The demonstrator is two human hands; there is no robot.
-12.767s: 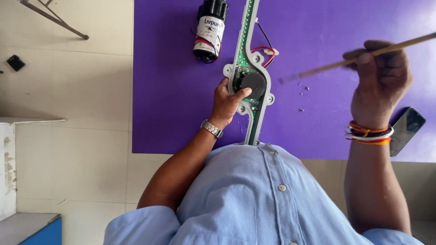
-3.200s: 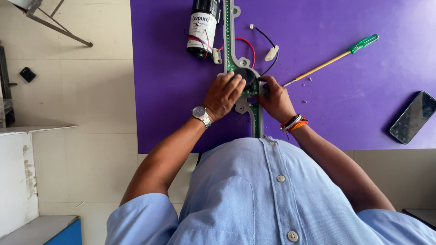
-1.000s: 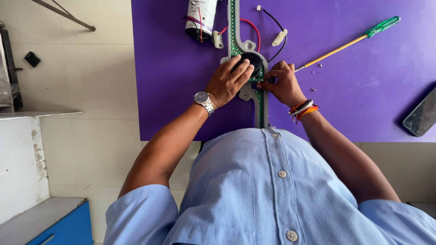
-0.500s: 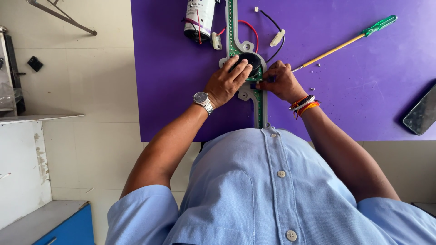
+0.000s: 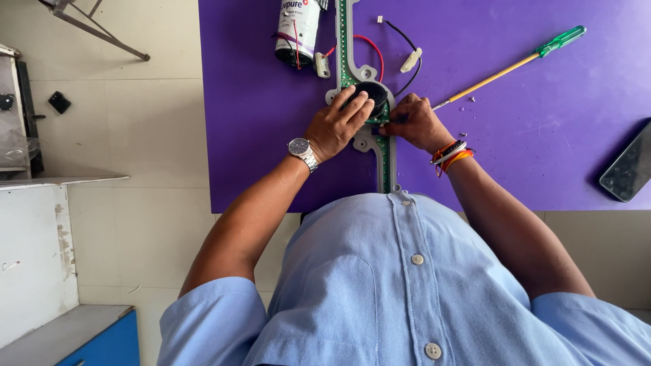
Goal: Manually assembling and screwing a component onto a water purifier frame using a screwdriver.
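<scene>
A long green circuit strip in a grey frame lies on the purple mat. A round black part sits in the frame's wide ring. My left hand, with a wristwatch, rests its fingers on that black part. My right hand, with orange and white wristbands, pinches at the strip's right edge beside the black part. What its fingertips hold is hidden.
A green-handled screwdriver lies to the right. A white and black cylinder with red wire stands at the top. A loose black lead with white plugs lies nearby. A dark phone lies at the far right.
Earlier my right hand held the screwdriver up; it now lies on the mat and both hands are at the black part. Over the last second the hands barely moved.
</scene>
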